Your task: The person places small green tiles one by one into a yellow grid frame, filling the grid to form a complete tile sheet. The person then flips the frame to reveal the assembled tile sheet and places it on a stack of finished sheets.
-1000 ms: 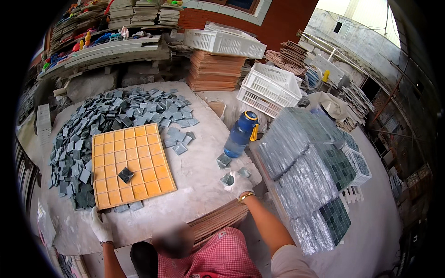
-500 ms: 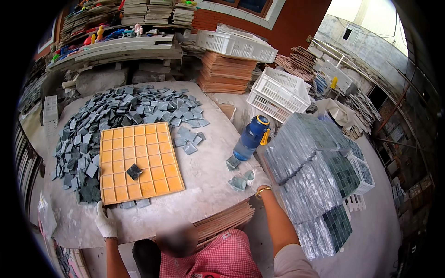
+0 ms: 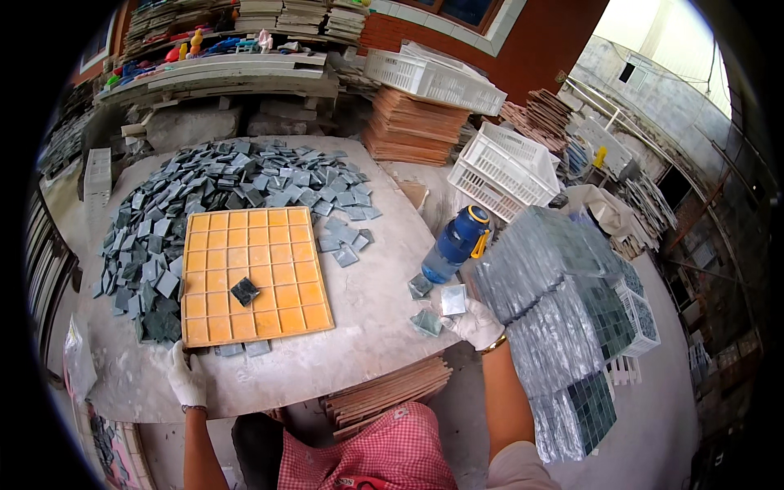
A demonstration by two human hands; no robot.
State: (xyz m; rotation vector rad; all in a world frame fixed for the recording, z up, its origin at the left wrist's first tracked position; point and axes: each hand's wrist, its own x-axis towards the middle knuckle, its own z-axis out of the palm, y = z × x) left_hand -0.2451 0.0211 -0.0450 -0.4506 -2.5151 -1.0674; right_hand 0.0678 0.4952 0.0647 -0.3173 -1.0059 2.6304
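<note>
In a white glove, my left hand (image 3: 188,376) rests on the table by the near left corner of a yellow grid tray (image 3: 282,241). Its thumb and fingers are apart, with the fingertips against the tray's corner. One dark square tile (image 3: 244,291) lies on the grid, turned at an angle. At the table's right edge, my gloved right hand (image 3: 478,324) grips a small tile (image 3: 453,300) that shines pale in the light. Beside this hand a greenish tile (image 3: 425,322) and a darker tile (image 3: 420,286) lie on the table.
Loose grey-green tiles (image 3: 147,237) are heaped behind and left of the tray. A blue water bottle (image 3: 454,245) stands beyond my right hand. Plastic-wrapped tile stacks (image 3: 543,327) rise at the right. White crates (image 3: 506,167) and brown board stacks (image 3: 412,126) stand behind.
The right hand has turned and shifted slightly, lifting a tile whose pale face now shows. My left hand stays at the tray's corner. The whole view has shifted a little.
</note>
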